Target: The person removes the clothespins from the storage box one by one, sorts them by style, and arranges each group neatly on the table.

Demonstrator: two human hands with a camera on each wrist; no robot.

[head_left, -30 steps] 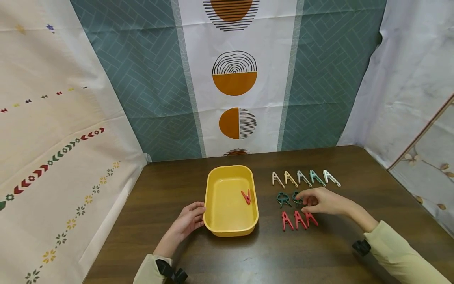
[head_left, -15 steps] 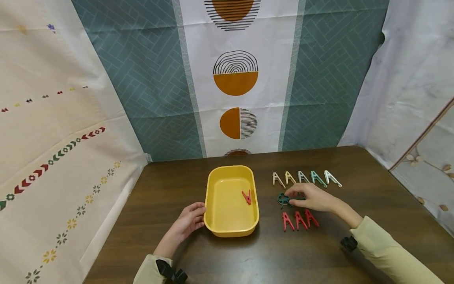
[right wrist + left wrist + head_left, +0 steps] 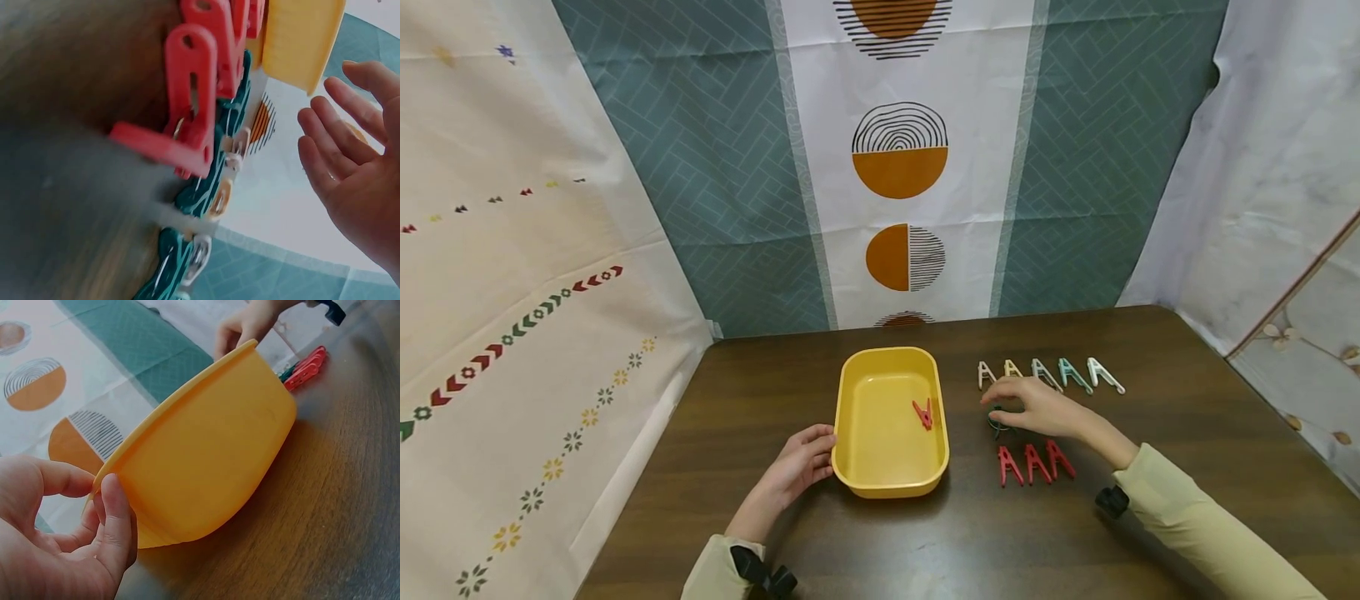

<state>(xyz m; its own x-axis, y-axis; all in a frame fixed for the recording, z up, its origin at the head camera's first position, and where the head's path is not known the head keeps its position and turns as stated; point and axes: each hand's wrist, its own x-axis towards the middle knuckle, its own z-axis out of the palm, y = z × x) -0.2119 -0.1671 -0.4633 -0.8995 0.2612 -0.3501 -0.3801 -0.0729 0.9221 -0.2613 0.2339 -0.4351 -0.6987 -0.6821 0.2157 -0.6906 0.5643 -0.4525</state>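
In the head view, my left hand (image 3: 801, 462) is at the left side of a yellow plastic tray (image 3: 843, 417). The left wrist view shows its thumb and fingers (image 3: 114, 506) pinching the tray's rim. One red clothespin (image 3: 923, 414) lies inside the tray. My right hand (image 3: 1037, 406) hovers over the dark green round-bodied clips (image 3: 997, 425), hiding most of them. Its fingers are spread and hold nothing in the right wrist view. Just below it stand three red clothespins (image 3: 1033, 463) in a row.
Behind the right hand is a row of pale and teal clothespins (image 3: 1075, 376), partly covered by the hand. Everything rests on a dark brown wooden table (image 3: 760, 392). Patterned cloths (image 3: 745, 167) hang behind and on both sides.
My right hand has moved left along the green clips, from near the right one to over the left one. The left hand and the tray have stayed put.
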